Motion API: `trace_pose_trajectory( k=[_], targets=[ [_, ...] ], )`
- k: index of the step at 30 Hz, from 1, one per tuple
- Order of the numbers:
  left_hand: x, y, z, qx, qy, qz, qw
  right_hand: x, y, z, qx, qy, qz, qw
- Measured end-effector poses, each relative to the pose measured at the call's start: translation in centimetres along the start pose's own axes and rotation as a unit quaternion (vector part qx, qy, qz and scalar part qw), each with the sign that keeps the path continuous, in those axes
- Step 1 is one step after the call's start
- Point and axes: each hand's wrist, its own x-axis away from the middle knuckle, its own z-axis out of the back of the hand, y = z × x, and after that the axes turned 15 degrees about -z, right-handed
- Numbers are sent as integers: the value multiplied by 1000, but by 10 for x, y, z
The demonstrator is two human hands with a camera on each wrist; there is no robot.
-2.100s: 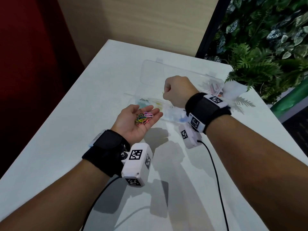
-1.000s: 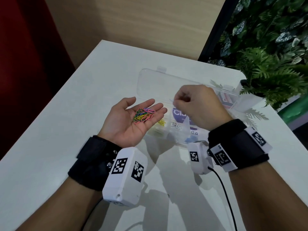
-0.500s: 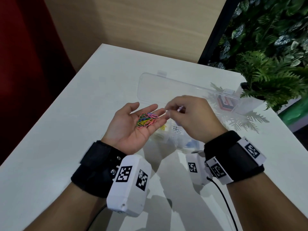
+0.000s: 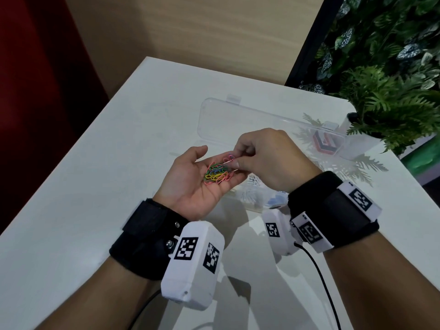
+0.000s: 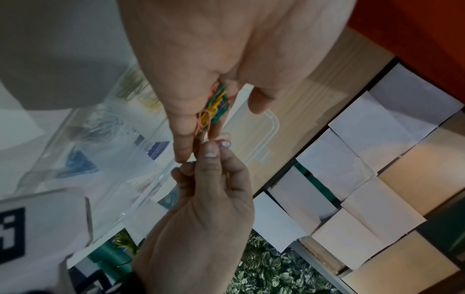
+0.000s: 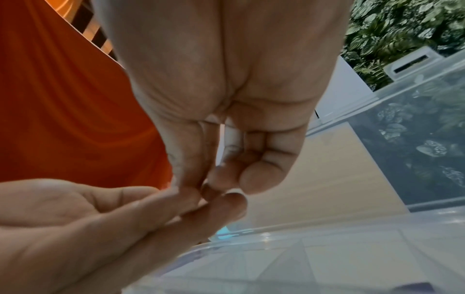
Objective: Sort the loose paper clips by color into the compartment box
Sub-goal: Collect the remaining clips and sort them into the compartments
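Clips [image 4: 217, 173] lie heaped in your flat, upturned left hand [image 4: 198, 181] above the clear box [image 4: 238, 120] while your right hand [image 4: 266, 160] pinches one clip [image 5: 224, 143] at the heap's edge, so next you lift it free and find its colour's compartment.

Head view: above you, facing down over the table [image 4: 71, 186]. Wrist views: close along each palm, facing fingertips. All share your meeting hands, clear box [image 4: 238, 120].
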Motion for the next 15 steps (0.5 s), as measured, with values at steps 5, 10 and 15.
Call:
trace_pose_trajectory(
  k=[5, 10, 15],
  targets=[
    [-2, -1, 3, 3, 2, 0, 1000, 0, 2, -2, 32, -19, -2, 999],
    [-4, 13, 7, 11, 25, -21, 999, -3, 3, -1, -45, 0, -10, 999],
    [-6, 50, 17, 40, 47, -86, 994, -9, -1, -6, -63, 4, -10, 998]
  ],
)
